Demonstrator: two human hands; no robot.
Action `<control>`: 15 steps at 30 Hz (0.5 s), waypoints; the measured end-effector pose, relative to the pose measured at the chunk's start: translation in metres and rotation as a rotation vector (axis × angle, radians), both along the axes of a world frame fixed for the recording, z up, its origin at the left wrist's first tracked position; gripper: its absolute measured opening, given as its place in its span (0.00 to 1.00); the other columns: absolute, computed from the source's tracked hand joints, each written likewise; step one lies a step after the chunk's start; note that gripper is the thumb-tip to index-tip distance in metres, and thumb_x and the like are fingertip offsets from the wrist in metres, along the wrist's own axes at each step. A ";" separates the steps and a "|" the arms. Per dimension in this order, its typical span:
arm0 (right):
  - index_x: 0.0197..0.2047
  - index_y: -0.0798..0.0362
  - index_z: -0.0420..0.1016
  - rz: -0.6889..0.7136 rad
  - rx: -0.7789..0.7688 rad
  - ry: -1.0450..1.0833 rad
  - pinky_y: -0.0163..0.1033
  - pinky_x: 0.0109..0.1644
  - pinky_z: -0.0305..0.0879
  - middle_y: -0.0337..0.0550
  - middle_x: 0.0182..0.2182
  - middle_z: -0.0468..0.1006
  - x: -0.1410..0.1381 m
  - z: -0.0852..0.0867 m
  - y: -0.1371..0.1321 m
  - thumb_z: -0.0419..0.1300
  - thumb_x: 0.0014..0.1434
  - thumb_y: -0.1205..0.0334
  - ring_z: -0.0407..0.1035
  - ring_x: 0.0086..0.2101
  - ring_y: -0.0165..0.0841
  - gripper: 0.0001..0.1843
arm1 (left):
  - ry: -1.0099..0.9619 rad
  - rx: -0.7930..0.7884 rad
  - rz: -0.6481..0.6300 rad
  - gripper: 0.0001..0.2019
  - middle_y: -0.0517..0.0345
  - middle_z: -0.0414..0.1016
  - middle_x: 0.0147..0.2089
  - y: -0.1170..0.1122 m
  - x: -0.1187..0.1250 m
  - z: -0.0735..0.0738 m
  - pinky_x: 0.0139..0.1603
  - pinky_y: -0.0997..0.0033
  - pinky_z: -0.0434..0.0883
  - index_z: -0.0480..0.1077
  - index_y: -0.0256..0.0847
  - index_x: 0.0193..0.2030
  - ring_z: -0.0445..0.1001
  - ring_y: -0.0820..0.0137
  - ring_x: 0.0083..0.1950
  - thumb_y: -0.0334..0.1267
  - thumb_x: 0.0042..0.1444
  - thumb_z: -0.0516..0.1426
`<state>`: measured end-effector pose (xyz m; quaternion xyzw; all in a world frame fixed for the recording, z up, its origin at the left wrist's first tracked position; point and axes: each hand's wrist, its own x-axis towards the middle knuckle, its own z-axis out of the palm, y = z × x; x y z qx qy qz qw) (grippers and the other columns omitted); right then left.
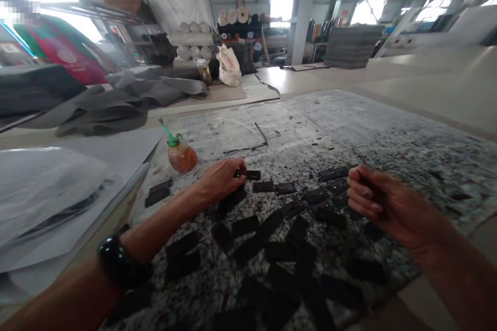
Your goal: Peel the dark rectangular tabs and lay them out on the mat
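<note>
Several small black rectangular pieces (267, 225) lie scattered on a speckled, paint-marked sheet (388, 139) that covers the table. My left hand (221, 180), with a black watch on its wrist, rests on the sheet with its fingers closed on a black piece (248, 174) at the row's left end. Over the right side of the pieces hovers my right hand (378, 200), fingers curled around a thin dark tool whose tip pokes up above the fingers. A row of glossy pieces (318, 195) runs between both hands.
A round orange bottle (180, 155) with a green straw stands left of my left hand. White sheets (50, 191) lie at the left edge, grey fabric (108, 108) behind them. A white bag (229, 67), fabric rolls and a stack of grey sheets (351, 46) stand far back.
</note>
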<state>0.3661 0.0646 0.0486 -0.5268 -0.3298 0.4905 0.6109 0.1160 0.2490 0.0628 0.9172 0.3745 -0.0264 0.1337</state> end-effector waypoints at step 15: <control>0.51 0.54 0.69 0.315 -0.136 -1.141 0.48 0.46 0.69 0.46 0.49 0.72 -0.054 0.001 0.120 0.57 0.63 0.57 0.70 0.44 0.36 0.16 | 0.008 -0.093 -0.027 0.15 0.51 0.70 0.52 0.012 0.001 -0.003 0.45 0.56 0.73 0.67 0.38 0.52 0.72 0.63 0.47 0.41 0.61 0.56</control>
